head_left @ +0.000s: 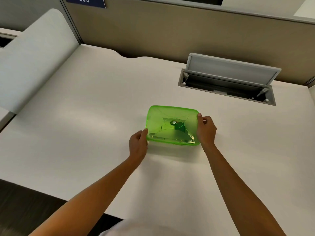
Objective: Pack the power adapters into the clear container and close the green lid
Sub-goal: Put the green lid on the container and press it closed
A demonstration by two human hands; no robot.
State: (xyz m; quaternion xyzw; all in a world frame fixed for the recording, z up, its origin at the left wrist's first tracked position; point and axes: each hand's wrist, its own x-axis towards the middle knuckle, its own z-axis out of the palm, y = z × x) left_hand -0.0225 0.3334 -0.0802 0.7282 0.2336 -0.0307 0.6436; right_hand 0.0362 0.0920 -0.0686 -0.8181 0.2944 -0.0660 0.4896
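Observation:
The translucent green lid (pixel 172 125) lies flat on top of the clear container, which sits on the white desk (pixel 85 126). A dark shape shows dimly through the lid; what it is cannot be told. The container's clear walls are almost fully hidden under the lid. My left hand (pixel 138 145) grips the lid's near-left corner, fingers curled over the rim. My right hand (pixel 206 130) holds the right edge, thumb on the rim near the far-right corner.
An open cable hatch (pixel 226 86) with its grey flap raised is set into the desk at the back right. A tan partition wall (pixel 153 31) runs along the desk's far edge. A white divider panel (pixel 32 57) stands to the left.

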